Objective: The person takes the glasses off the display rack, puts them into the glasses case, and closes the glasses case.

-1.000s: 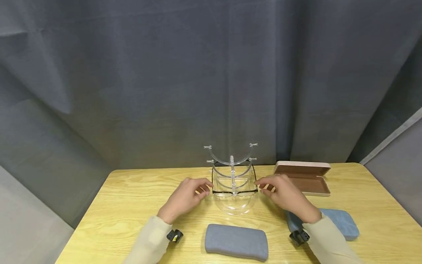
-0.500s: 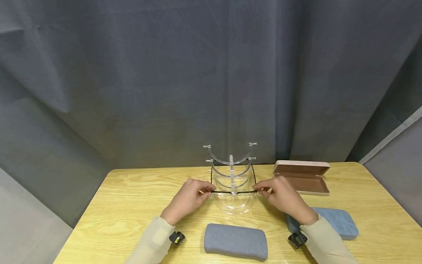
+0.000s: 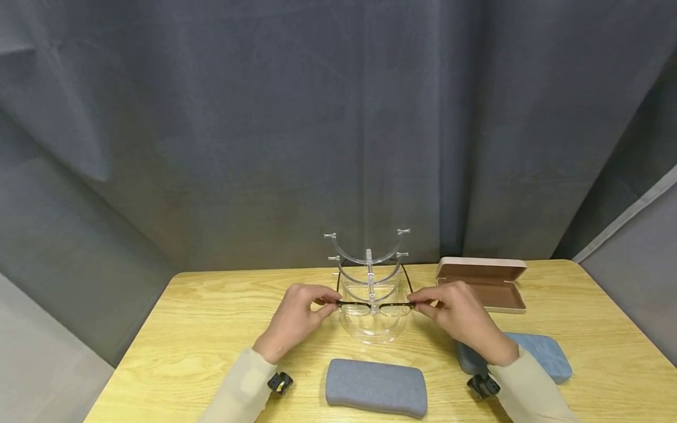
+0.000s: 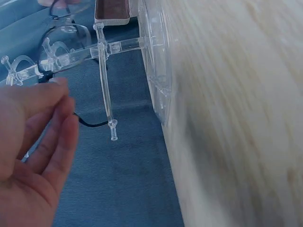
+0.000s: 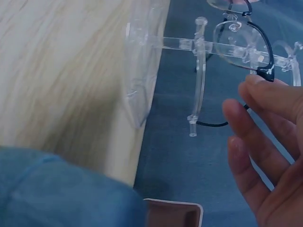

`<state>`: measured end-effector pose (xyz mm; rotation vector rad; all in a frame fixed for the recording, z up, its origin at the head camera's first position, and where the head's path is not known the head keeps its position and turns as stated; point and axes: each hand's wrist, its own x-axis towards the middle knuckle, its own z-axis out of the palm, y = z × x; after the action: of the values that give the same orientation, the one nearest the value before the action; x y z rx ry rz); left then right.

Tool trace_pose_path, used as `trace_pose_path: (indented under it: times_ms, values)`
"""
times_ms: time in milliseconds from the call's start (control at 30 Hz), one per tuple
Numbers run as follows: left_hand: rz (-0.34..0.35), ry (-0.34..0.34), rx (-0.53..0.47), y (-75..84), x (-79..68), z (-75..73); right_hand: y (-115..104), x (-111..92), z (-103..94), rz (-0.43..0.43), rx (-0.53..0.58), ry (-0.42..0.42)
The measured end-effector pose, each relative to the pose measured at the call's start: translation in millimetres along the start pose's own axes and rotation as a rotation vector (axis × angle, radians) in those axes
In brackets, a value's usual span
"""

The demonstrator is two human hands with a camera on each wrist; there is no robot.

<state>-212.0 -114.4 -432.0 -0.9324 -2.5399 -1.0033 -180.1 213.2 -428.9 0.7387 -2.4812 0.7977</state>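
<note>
A pair of black half-rimmed glasses (image 3: 396,305) sits across the clear eyeglass display stand (image 3: 369,279), its temples reaching back past the stand's arms. At the left end of the frame front, my left hand (image 3: 296,320) pinches the corner between thumb and fingers. My right hand (image 3: 457,311) pinches the opposite corner. In the left wrist view, thumb and fingertips of the left hand (image 4: 38,142) meet just below the hinge, beside a lens. The right wrist view has the right hand (image 5: 272,137) with thumb and index finger at the dark hinge, other fingers loosely bent.
A closed grey glasses case (image 3: 375,388) lies in front of the stand. To the right, a blue case (image 3: 542,355) is partly under the right forearm. Behind it stands an open case with a brown lining (image 3: 483,263). A grey curtain (image 3: 338,129) hangs behind the table.
Both hands have closed in on the corners of the glasses and now pinch them. The front of the glasses has risen slightly and tilted, showing more of the lenses.
</note>
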Motion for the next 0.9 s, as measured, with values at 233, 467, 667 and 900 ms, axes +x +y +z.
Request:
trace_pose_path:
  times_ms: [233,467,667,900]
  values:
    - [0.162,0.167,0.063,3.4,0.1,-5.7,-13,2,-10.1,-0.058,0.012,0.087]
    - [0.305,0.313,0.062,10.9,1.6,-15.1,-30,4,-23.6,-0.103,0.069,0.141]
    - [0.373,0.355,0.072,18.3,1.7,-22.9,-43,6,-35.9,-0.136,0.085,0.171]
    - [0.440,0.368,0.085,30.0,1.1,-30.7,-53,6,-48.0,-0.188,0.111,0.209]
